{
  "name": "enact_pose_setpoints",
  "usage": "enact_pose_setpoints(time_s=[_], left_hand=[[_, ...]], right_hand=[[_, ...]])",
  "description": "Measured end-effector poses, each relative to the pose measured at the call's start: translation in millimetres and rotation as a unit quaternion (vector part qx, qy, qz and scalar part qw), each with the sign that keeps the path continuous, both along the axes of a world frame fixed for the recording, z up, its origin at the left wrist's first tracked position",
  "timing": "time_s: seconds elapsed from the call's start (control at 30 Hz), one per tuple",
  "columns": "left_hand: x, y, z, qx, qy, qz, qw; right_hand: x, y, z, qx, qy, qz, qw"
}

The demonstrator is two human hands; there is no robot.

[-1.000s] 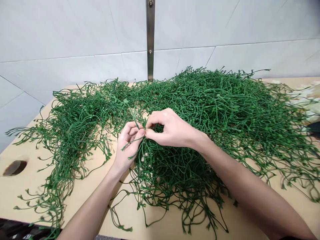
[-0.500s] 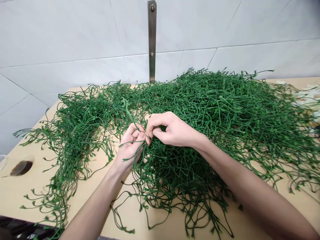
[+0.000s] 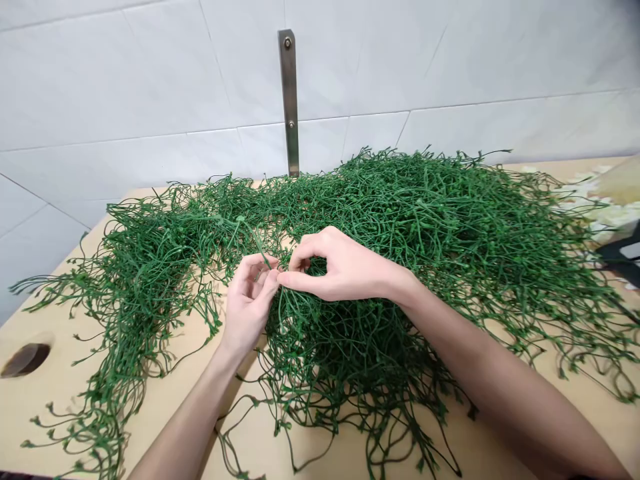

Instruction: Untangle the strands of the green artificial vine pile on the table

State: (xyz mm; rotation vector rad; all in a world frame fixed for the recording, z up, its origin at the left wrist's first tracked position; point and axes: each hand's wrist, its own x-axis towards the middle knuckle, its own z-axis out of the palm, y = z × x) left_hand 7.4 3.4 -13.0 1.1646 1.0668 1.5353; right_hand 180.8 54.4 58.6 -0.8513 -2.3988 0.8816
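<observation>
Thin green plastic-looking flower stems with small branched tips lie in a large tangled pile (image 3: 425, 207). My left hand (image 3: 250, 293) is closed, pinching a thin green stem (image 3: 259, 243) that rises from between its fingers. My right hand (image 3: 345, 263) meets it at the fingertips, thumb and fingers curled in a pinch at the same spot. What exactly sits between the right fingertips is too small to make out. Below both hands a darker clump of stems (image 3: 360, 353) spreads over the light wooden table (image 3: 170, 407).
A looser heap of stems (image 3: 135, 287) runs down the left side. At left the tabletop has a round dark hole (image 3: 25, 360). White petals (image 3: 590, 200) and a black object (image 3: 623, 257) are at the right. Behind stands a tiled wall with a metal bracket (image 3: 289, 100).
The view has shifted slightly to the right. My right thumb has stretched out to meet my left thumb, and the held stem's top has dipped lower.
</observation>
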Motion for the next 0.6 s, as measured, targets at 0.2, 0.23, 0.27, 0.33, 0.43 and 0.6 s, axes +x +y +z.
enact_pose_setpoints(time_s=[0.2, 0.23, 0.27, 0.33, 0.43, 0.6], left_hand=[[-0.7, -0.3, -3.0, 0.008, 0.019, 0.004, 1.000], [-0.7, -0.2, -3.1, 0.009, 0.021, 0.003, 1.000], [-0.7, 0.0, -3.3, 0.011, 0.021, 0.002, 1.000], [-0.8, 0.8, -3.9, 0.017, 0.021, 0.000, 1.000], [-1.2, 1.9, -4.9, 0.029, 0.007, -0.002, 1.000], [-1.9, -0.4, -1.1, 0.003, 0.019, -0.020, 1.000]], right_hand=[[-0.4, 2.2, -1.6, -0.016, -0.027, 0.033, 0.999], [-0.6, 2.6, -1.6, -0.020, -0.030, 0.033, 0.999], [-0.8, 2.9, -1.5, -0.025, -0.031, 0.031, 0.999], [-1.1, 3.4, -1.0, -0.041, -0.024, 0.023, 0.999], [-1.1, 3.6, 0.6, -0.073, 0.008, 0.018, 0.997], [0.1, 3.4, 3.8, -0.097, 0.039, 0.033, 0.994]])
